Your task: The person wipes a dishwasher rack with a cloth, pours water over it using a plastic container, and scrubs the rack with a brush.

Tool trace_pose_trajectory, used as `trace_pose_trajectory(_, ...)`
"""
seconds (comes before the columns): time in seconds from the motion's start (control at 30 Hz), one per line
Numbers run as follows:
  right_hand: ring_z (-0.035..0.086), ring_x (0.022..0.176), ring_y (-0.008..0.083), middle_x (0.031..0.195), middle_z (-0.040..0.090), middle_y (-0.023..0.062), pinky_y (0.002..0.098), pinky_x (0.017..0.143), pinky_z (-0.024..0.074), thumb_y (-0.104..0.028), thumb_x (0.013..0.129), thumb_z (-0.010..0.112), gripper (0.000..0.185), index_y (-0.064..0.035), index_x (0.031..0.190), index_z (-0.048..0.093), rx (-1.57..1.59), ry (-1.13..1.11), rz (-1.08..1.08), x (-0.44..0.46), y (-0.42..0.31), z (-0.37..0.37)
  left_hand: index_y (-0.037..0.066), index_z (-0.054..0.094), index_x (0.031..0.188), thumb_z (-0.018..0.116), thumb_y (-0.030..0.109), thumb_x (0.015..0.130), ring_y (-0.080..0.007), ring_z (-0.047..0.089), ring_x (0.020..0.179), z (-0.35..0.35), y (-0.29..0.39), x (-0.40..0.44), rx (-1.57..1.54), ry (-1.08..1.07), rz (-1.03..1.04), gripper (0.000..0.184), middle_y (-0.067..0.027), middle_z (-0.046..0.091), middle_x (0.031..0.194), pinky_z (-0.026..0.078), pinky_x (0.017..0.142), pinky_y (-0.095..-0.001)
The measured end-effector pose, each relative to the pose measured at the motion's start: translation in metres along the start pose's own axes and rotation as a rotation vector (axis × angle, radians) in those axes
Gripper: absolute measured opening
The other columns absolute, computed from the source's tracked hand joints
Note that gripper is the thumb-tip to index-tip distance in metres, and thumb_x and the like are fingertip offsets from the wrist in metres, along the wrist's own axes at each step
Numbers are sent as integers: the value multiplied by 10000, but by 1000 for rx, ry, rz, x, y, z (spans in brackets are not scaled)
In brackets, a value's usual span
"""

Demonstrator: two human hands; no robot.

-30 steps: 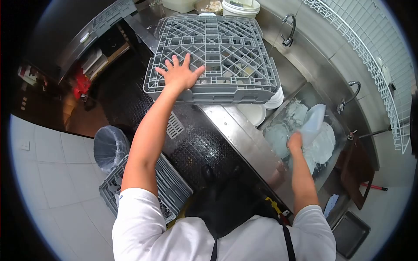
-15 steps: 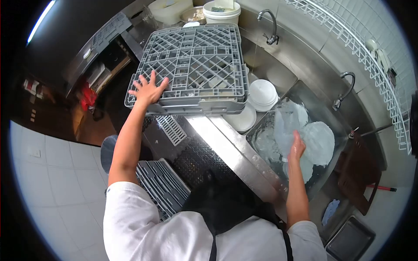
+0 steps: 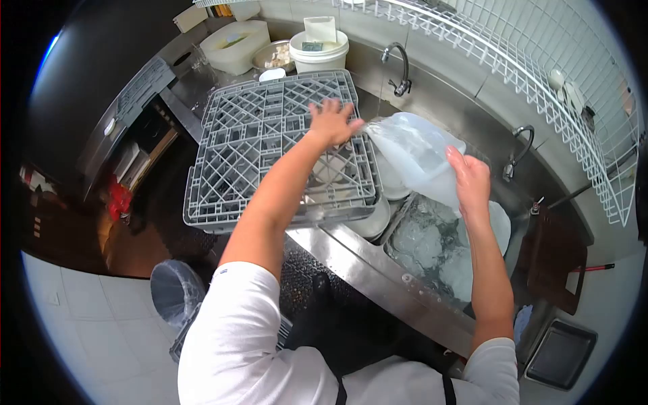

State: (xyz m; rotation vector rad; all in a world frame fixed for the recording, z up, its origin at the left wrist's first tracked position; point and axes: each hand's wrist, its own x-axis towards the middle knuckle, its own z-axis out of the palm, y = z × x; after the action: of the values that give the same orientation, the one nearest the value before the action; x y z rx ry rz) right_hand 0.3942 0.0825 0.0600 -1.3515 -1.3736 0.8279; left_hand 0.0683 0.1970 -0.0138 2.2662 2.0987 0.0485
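My right hand (image 3: pixel 470 177) grips the near side of a translucent white plastic container (image 3: pixel 418 152), tipped to the left above the sinks, with water at its far left lip. My left hand (image 3: pixel 333 123) has its fingers spread over the right part of a grey lattice dish rack (image 3: pixel 243 145); whether it touches the rack is unclear. Dishes lie under the lattice, only partly visible. White plates (image 3: pixel 372 221) show beside the rack's right edge, partly hidden by it. Below the container, white plates (image 3: pixel 418 241) lie in the water of the right sink.
Two curved taps (image 3: pixel 398 67) (image 3: pixel 521 150) stand along the back wall. A white bucket (image 3: pixel 318 54), a metal bowl (image 3: pixel 273 57) and a pale tub (image 3: pixel 236 47) are behind the rack. A wire shelf (image 3: pixel 513 67) hangs at upper right. A lined bin (image 3: pixel 177 293) stands at lower left.
My right hand has lifted the plastic container out of the sink water and tilted it leftward. My left hand has moved right across the rack from its left front part. The view has shifted.
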Motion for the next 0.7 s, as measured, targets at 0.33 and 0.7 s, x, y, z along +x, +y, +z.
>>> trace_pose_trajectory(0.33, 377, 570, 120, 551, 447, -12, 359, 540, 344, -585, 844, 754, 661, 2, 602, 567, -197, 141, -5, 66, -39, 100, 172, 260, 1625, 344, 783, 931, -479, 81, 1548, -8, -77, 30, -39, -28, -221, 928, -288, 141, 1665, 6, 1169, -724)
trace_pose_trajectory(0.7, 381, 549, 136, 535, 439, 23, 386, 527, 347, -605, 837, 752, 683, 3, 596, 557, -298, 231, -76, 90, -54, 139, 171, 248, 1630, 384, 864, 850, -433, 74, 1563, -2, -117, 130, -71, -22, -159, 1053, -251, 127, 1682, -11, 1172, -721)
